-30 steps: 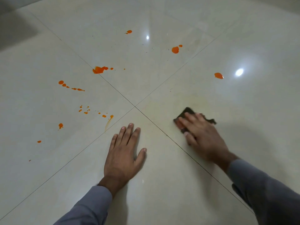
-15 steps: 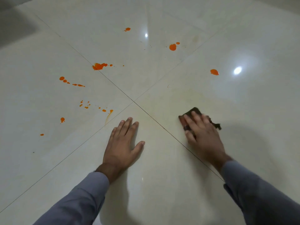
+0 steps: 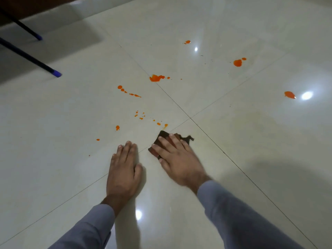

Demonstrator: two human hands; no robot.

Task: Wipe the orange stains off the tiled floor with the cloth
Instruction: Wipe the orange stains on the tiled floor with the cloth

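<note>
Pressing the cloth (image 3: 162,136) flat-fingered, right hand (image 3: 177,159) lies just beside flat left hand (image 3: 123,169).

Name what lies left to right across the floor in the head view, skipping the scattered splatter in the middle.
The blue-tipped leg → left hand → cloth under the right hand → lone orange stain at far right.

Bare left hand (image 3: 124,175) and right hand (image 3: 179,159) — short, pale nails — with plain blue-grey long sleeves (image 3: 242,218) reaching the wrists.
</note>
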